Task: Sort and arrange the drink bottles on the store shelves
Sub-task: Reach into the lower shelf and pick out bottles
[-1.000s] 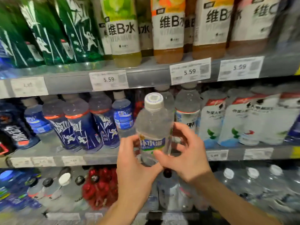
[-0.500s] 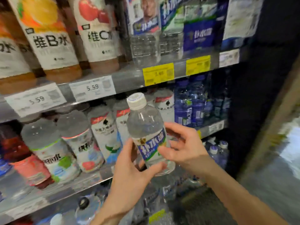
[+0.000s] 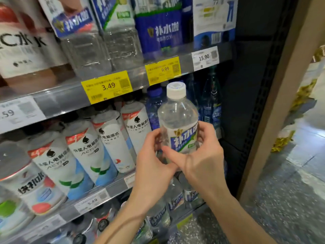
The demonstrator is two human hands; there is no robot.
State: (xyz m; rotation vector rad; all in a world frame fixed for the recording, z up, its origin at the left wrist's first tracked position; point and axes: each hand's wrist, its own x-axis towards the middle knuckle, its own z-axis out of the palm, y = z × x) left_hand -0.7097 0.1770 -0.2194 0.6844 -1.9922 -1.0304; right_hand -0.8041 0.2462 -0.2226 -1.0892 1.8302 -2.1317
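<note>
A clear drink bottle with a white cap and a blue-and-white label stands upright in front of the middle shelf. Both hands hold it. My left hand grips its lower left side, fingers curled behind it. My right hand wraps its right side, the thumb across the front under the label. Behind the bottle stand blue bottles. Larger clear bottles with the same blue label sit on the upper shelf. Similar small bottles stand on the shelf below.
White electrolyte bottles lean in rows on the middle shelf at left. Yellow price tags and a white price tag hang on the upper shelf edge. A dark shelf upright and a beige pillar close off the right; speckled floor lies beyond.
The view has swung right along the shelves to the unit's right end. The bottle stays in both hands and now sits straighter, label facing me.
</note>
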